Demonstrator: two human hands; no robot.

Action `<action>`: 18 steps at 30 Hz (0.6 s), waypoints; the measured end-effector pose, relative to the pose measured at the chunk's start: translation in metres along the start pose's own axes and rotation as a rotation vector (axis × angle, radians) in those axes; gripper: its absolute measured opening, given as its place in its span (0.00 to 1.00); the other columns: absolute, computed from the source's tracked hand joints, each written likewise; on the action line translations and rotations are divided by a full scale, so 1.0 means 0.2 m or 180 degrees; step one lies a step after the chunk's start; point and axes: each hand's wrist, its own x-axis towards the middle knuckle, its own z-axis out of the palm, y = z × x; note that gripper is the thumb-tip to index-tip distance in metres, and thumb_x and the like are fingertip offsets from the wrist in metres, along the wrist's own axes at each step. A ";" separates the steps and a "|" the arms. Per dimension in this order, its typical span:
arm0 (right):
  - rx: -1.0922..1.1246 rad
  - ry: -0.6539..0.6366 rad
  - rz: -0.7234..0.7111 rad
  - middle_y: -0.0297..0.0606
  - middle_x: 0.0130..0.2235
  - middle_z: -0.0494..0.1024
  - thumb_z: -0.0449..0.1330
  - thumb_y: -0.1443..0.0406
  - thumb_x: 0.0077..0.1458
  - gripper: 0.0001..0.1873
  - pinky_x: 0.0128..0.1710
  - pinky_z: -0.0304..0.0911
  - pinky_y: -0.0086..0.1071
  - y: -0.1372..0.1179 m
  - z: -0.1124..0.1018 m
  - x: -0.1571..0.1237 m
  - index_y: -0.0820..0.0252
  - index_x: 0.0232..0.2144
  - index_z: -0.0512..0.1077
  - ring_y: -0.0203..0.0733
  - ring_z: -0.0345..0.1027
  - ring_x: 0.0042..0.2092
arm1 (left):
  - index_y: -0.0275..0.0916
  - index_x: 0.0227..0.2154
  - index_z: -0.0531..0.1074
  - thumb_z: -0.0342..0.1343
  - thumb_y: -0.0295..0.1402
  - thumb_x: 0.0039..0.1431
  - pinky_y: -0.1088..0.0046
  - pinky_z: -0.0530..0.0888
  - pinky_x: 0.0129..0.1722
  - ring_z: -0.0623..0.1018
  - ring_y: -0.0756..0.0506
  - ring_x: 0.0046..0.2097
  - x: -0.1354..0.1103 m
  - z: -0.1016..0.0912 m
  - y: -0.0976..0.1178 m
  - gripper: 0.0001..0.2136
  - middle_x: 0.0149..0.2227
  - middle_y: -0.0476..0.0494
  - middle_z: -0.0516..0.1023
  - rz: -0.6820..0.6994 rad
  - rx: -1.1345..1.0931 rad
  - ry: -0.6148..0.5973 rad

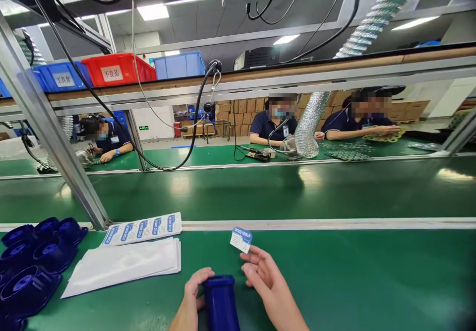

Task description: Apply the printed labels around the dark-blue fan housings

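My left hand (194, 296) is wrapped round the left side of a dark blue plastic part (221, 303), which stands up from the bottom edge of the view; its lower end is cut off. To the right of it, my right hand (266, 284) holds a small blue-and-white sticker label (241, 239) by its lower corner, between the fingertips. The label is raised above the green bench and apart from the blue part. A sheet of matching labels (143, 230) lies at the back left, partly over a stack of white paper (126, 264).
Several dark blue plastic parts (29, 266) crowd the bench's left side. A metal post (55, 122) rises behind them. Beyond the bench runs a green conveyor belt (238, 187). Overhead, a shelf holds a red bin (119, 70) and blue bins. Co-workers sit at the far bench.
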 end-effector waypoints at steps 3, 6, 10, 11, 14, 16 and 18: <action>-0.0069 -0.0254 -0.0146 0.49 0.58 0.72 0.65 0.47 0.65 0.33 0.48 0.72 0.44 0.00 0.03 -0.03 0.49 0.64 0.59 0.50 0.71 0.50 | 0.41 0.53 0.74 0.72 0.37 0.41 0.42 0.75 0.61 0.73 0.25 0.63 -0.09 -0.01 -0.01 0.32 0.57 0.31 0.74 0.0172 -0.0120 -0.0178; -0.0295 -0.0428 -0.0224 0.49 0.62 0.66 0.70 0.51 0.60 0.42 0.47 0.71 0.43 -0.01 0.06 -0.05 0.48 0.67 0.54 0.50 0.68 0.52 | 0.43 0.64 0.62 0.73 0.37 0.44 0.46 0.76 0.60 0.60 0.24 0.72 -0.20 -0.03 0.02 0.43 0.70 0.27 0.59 0.0573 -0.0456 -0.0456; -0.0731 -0.0457 -0.0066 0.52 0.64 0.64 0.68 0.49 0.57 0.47 0.51 0.68 0.49 -0.04 0.08 -0.06 0.51 0.69 0.50 0.54 0.65 0.56 | 0.47 0.65 0.54 0.73 0.33 0.46 0.49 0.76 0.60 0.55 0.25 0.75 -0.24 -0.05 0.11 0.45 0.72 0.27 0.54 0.0593 -0.0669 -0.0746; -0.0833 -0.0513 -0.0038 0.52 0.65 0.63 0.68 0.49 0.57 0.48 0.53 0.66 0.50 -0.05 0.08 -0.06 0.52 0.70 0.49 0.56 0.64 0.57 | 0.47 0.65 0.53 0.73 0.32 0.46 0.49 0.76 0.60 0.55 0.25 0.75 -0.24 -0.05 0.13 0.46 0.71 0.28 0.53 0.0551 -0.0676 -0.0734; -0.1075 -0.1035 0.0017 0.52 0.69 0.57 0.77 0.54 0.42 0.66 0.62 0.59 0.53 -0.10 0.07 -0.07 0.50 0.72 0.41 0.59 0.58 0.65 | 0.49 0.64 0.53 0.73 0.32 0.47 0.50 0.76 0.60 0.58 0.25 0.73 -0.23 -0.05 0.18 0.45 0.70 0.29 0.55 0.0608 -0.0586 -0.0647; -0.1094 -0.1335 0.0052 0.51 0.71 0.53 0.79 0.60 0.35 0.74 0.67 0.53 0.53 -0.12 0.06 -0.08 0.48 0.73 0.37 0.60 0.54 0.68 | 0.48 0.63 0.54 0.73 0.33 0.47 0.50 0.76 0.59 0.63 0.25 0.71 -0.22 -0.04 0.18 0.43 0.68 0.28 0.59 0.0846 -0.0349 -0.0601; -0.0967 -0.1261 0.0023 0.52 0.71 0.53 0.73 0.58 0.45 0.65 0.67 0.54 0.55 -0.11 0.06 -0.08 0.48 0.73 0.36 0.58 0.54 0.68 | 0.46 0.63 0.55 0.73 0.32 0.46 0.50 0.74 0.61 0.68 0.26 0.67 -0.22 -0.03 0.18 0.43 0.65 0.29 0.63 0.1170 -0.0087 -0.0531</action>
